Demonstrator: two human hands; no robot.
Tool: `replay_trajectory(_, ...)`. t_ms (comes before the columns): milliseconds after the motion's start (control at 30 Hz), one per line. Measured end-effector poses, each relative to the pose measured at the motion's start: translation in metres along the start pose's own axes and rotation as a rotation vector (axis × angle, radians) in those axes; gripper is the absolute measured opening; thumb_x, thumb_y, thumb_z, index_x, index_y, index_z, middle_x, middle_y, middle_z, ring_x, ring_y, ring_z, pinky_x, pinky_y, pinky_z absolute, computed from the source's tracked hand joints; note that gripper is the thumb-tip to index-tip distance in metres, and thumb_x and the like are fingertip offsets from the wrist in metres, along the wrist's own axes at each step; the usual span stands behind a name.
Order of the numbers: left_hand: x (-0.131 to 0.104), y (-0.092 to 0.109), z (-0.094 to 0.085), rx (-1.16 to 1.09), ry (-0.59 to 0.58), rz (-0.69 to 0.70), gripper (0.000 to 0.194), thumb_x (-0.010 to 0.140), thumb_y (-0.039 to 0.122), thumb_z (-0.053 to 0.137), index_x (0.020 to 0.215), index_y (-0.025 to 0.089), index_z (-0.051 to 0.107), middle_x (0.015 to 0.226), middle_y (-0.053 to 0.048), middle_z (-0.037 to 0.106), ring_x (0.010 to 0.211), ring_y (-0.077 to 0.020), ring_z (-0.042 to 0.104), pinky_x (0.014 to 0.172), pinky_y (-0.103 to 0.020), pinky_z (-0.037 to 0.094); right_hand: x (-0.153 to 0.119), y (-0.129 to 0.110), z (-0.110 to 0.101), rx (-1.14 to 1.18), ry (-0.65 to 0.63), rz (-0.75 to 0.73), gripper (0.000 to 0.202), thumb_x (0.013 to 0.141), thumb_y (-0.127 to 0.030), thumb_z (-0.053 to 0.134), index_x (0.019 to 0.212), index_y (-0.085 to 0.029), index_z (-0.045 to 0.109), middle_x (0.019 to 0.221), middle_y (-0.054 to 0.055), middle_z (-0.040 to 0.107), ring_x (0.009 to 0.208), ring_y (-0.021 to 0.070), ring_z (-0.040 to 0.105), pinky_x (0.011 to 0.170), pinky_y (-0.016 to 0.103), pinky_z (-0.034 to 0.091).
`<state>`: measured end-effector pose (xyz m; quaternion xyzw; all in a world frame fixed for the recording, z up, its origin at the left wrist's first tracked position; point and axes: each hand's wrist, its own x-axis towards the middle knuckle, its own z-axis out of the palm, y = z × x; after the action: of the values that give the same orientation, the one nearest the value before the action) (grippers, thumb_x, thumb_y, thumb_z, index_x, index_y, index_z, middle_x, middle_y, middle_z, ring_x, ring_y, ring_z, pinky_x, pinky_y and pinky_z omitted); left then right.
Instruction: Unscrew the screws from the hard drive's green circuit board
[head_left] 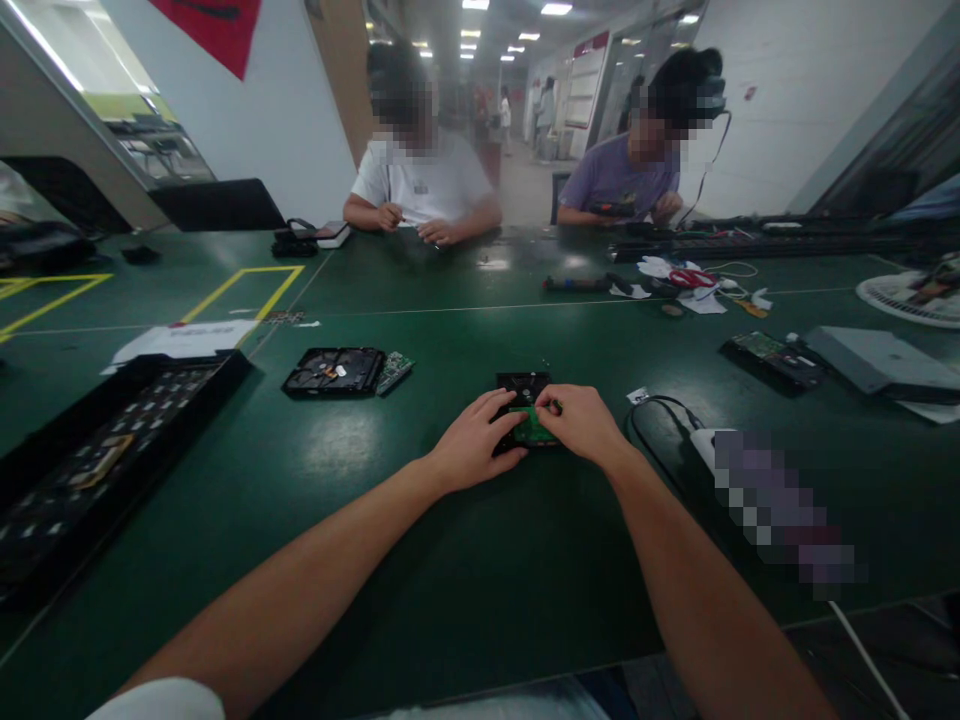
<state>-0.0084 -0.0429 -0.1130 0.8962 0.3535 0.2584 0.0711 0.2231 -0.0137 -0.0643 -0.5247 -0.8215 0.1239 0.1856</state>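
In front of me on the green table lies a black hard drive [523, 383] with a green circuit board [534, 430] on its upper face. My left hand [474, 442] holds the drive from its left side, the thumb along the near edge and the fingers over the top. Above the board's right part, my right hand [586, 420] is closed in a pinch. Whatever sits between those fingertips is small, dark and mostly hidden. Farther left rests another hard drive [335, 371], and a loose circuit board [395, 372] leans by its right side.
A long black tray [127, 440] stands at the left. To the right are a power strip [705, 442] with a cable, another drive [772, 362] and a grey metal box [885, 362]. A screwdriver-like tool [577, 284] lies farther back. Two people sit across the table.
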Motion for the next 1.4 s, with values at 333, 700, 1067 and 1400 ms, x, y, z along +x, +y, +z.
replay_trajectory(333, 0.0000, 0.0019, -0.0026, 0.023, -0.005, -0.005, 0.053, 0.096, 0.042, 0.070, 0.143, 0.018, 0.059, 0.160, -0.019, 0.045, 0.151, -0.0388, 0.041, 0.122, -0.060, 0.043, 0.0003, 0.0057, -0.0031, 0.023, 0.009, -0.011, 0.014, 0.091, -0.022, 0.063, 0.089, -0.021, 0.076, 0.084, 0.002, 0.076, 0.077, 0.0178, 0.067, 0.077, 0.030, 0.044)
replay_trajectory(700, 0.0001, 0.0005, -0.0017, 0.008, -0.002, -0.009, 0.053, 0.097, 0.043, 0.069, 0.143, 0.020, 0.058, 0.160, -0.018, 0.045, 0.151, -0.0382, 0.041, 0.120, -0.061, 0.044, -0.0005, 0.0034, -0.0024, 0.023, -0.011, -0.010, 0.012, 0.092, -0.025, 0.064, 0.090, -0.021, 0.076, 0.083, 0.002, 0.075, 0.076, 0.0179, 0.067, 0.075, 0.030, 0.044)
replay_trajectory(1067, -0.0002, 0.0006, -0.0007, 0.011, 0.007, 0.006, 0.052, 0.097, 0.041, 0.069, 0.143, 0.019, 0.059, 0.158, -0.019, 0.047, 0.151, -0.0383, 0.041, 0.121, -0.061, 0.043, -0.0001, 0.0026, -0.0013, 0.014, -0.015, -0.015, 0.012, 0.092, -0.025, 0.064, 0.089, -0.021, 0.075, 0.080, 0.002, 0.074, 0.074, 0.0177, 0.065, 0.074, 0.030, 0.042)
replay_trajectory(1400, -0.0001, 0.0002, -0.0007, 0.016, 0.005, 0.002, 0.052, 0.097, 0.042, 0.068, 0.143, 0.019, 0.058, 0.158, -0.019, 0.047, 0.151, -0.0379, 0.042, 0.121, -0.061, 0.043, -0.0005, 0.0044, -0.0015, 0.024, -0.007, -0.023, 0.012, 0.091, -0.025, 0.062, 0.090, -0.022, 0.074, 0.082, 0.002, 0.073, 0.075, 0.0179, 0.066, 0.074, 0.030, 0.043)
